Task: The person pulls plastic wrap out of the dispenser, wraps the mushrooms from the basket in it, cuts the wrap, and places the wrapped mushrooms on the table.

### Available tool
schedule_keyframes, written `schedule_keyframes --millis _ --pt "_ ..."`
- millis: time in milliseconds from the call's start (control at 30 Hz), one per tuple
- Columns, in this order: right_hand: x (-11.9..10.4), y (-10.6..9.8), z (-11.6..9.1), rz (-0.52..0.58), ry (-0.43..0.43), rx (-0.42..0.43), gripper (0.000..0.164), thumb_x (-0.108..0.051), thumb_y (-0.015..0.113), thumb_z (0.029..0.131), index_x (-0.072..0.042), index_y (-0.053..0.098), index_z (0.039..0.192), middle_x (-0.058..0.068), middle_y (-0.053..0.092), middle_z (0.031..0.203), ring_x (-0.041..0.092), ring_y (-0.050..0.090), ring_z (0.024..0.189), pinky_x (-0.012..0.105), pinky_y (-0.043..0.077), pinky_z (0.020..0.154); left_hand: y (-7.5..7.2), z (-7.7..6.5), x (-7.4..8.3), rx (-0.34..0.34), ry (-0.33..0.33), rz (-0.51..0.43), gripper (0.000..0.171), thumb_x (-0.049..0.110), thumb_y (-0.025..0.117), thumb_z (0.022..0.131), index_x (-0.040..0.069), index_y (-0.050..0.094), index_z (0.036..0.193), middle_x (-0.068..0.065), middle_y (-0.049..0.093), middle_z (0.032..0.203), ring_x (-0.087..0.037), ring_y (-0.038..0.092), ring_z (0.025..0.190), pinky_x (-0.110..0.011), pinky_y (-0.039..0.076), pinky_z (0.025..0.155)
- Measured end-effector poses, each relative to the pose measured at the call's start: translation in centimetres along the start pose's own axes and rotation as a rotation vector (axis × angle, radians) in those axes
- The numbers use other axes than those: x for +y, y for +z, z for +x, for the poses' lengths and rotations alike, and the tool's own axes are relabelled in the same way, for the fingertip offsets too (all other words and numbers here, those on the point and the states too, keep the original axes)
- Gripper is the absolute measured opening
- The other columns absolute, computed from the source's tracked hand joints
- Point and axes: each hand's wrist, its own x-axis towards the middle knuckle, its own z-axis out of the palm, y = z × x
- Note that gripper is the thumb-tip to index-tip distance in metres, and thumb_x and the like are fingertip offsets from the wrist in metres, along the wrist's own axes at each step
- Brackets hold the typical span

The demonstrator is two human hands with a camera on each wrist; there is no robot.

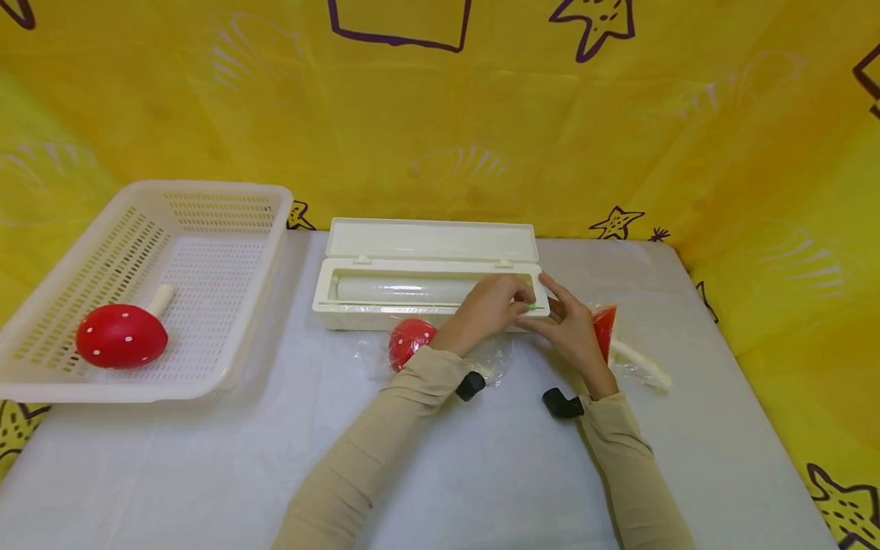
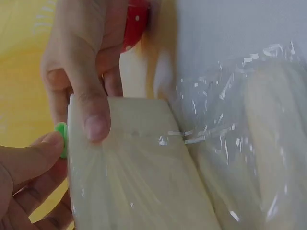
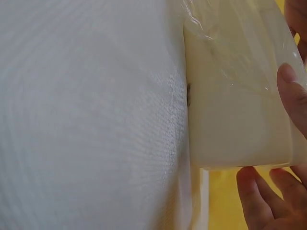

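A yellow cloth backdrop [image 1: 440, 99], softly creased and printed with dark-outlined stars and pale fish-like shapes, fills the top of the frame and comes down both sides. Below it spreads a surface [image 1: 206, 458] covered in smooth white fabric.

At the left of the frame stands one white plastic basket [image 1: 103, 393], rectangular with rounded corners, its walls slotted and its floor finely perforated. Two beige fabric sleeves [image 1: 344, 481] reach up from the lower edge.

One long cream plastic film dispenser [image 1: 364, 321] stands at the centre, its hinged lid [image 1: 433, 241] tipped back and a glossy white roll [image 1: 392, 289] lying inside. Clear, wrinkled film hangs over its front.

The right hand [image 1: 571, 328] grips the dispenser's right end, thumb pressed on the front face and fingers around the end. The left hand [image 1: 488, 309] is closed to a pinch at the same end.

There are three toy mushrooms with white-stemmed red caps: an unwrapped one [image 1: 120, 336], white-dotted, in the basket; a film-wrapped one [image 1: 409, 344] just in front of the dispenser, partly behind the left sleeve; another wrapped one [image 1: 605, 328] right of centre, beside the right wrist.

Two black angular pieces [image 1: 562, 405] sit at the wrists. Smallest is one green slider [image 1: 532, 306], between the left hand's thumb and fingers.
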Motion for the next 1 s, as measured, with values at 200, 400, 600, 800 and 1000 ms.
schedule_keyframes --millis 200,400,600,800,1000 --pt "0.2 0.0 0.0 -0.015 -0.029 0.011 0.085 -0.006 0.083 0.078 -0.008 0.040 0.151 0.019 0.042 0.153 0.040 0.056 0.127 0.008 0.050 0.083 -0.3 -0.2 -0.2 -0.005 -0.017 -0.012 0.019 0.008 0.066 0.094 0.008 0.075 0.111 -0.005 0.074 0.109 -0.018 0.066 0.101 -0.030 0.051 0.095" --pt "-2.7 0.3 -0.6 -0.075 -0.044 0.013 0.081 0.001 0.081 0.078 0.006 0.040 0.147 0.026 0.041 0.152 0.045 0.056 0.125 0.008 0.048 0.085 -0.4 -0.5 -0.4 0.013 -0.023 -0.015 0.018 0.007 0.067 0.093 0.007 0.075 0.109 -0.006 0.074 0.107 -0.019 0.066 0.099 -0.030 0.052 0.093" --pt "-2.2 0.5 -0.4 -0.100 -0.046 0.015 0.080 0.002 0.081 0.078 0.006 0.040 0.147 0.026 0.040 0.153 0.046 0.056 0.125 0.010 0.048 0.087 -0.6 -0.6 -0.3 0.028 -0.013 0.032 0.015 0.006 0.068 0.092 0.006 0.076 0.105 -0.006 0.075 0.103 -0.020 0.065 0.095 -0.031 0.052 0.090" --pt "-0.1 0.6 0.1 -0.083 -0.057 0.022 0.083 -0.005 0.083 0.077 -0.002 0.042 0.149 0.021 0.042 0.153 0.043 0.058 0.125 0.008 0.048 0.086 -1.0 -0.9 -0.4 0.027 -0.018 0.081 0.016 0.005 0.067 0.091 0.007 0.077 0.103 -0.004 0.075 0.100 -0.021 0.063 0.093 -0.031 0.052 0.087" --pt "-0.1 0.3 0.1 -0.109 -0.020 0.027 0.086 -0.011 0.085 0.076 -0.008 0.041 0.150 0.018 0.043 0.154 0.041 0.058 0.126 0.014 0.050 0.089 -2.5 -2.1 -1.2 0.003 -0.084 0.065 0.016 0.003 0.066 0.092 0.007 0.076 0.105 -0.006 0.073 0.104 -0.021 0.063 0.096 -0.032 0.052 0.090"
